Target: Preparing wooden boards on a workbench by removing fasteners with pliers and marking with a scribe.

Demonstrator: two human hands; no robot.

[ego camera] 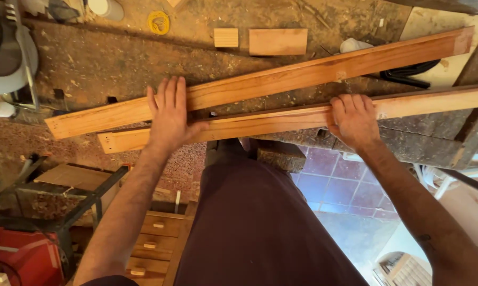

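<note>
Reddish-brown timber is dominating the scene as a person is leaning over a dust-covered work surface, pressing both hands onto two long planks. The nearer plank is lying along the front edge of the surface, its ends overhanging the floor on either side; the farther plank is lying just behind the nearer plank, touching it near their left ends and angling away from it toward the right.

The left hand is lying flat and spread wide, palm on the nearer plank and fingers reaching across onto the farther plank, apparently to be holding both boards together and steady. The right hand is curling narrowly over the far edge of the nearer plank, gripping it from above, seemingly to be keeping it from sliding off the edge.

Beyond the farther plank, two short offcut blocks are sitting side by side in the sawdust, and a yellow coil is lying well to the left of them. Below the nearer plank, a small wooden drawer unit and a red machine are standing on the floor, while purple floor tiles are showing to the right of the person's dark apron.
</note>
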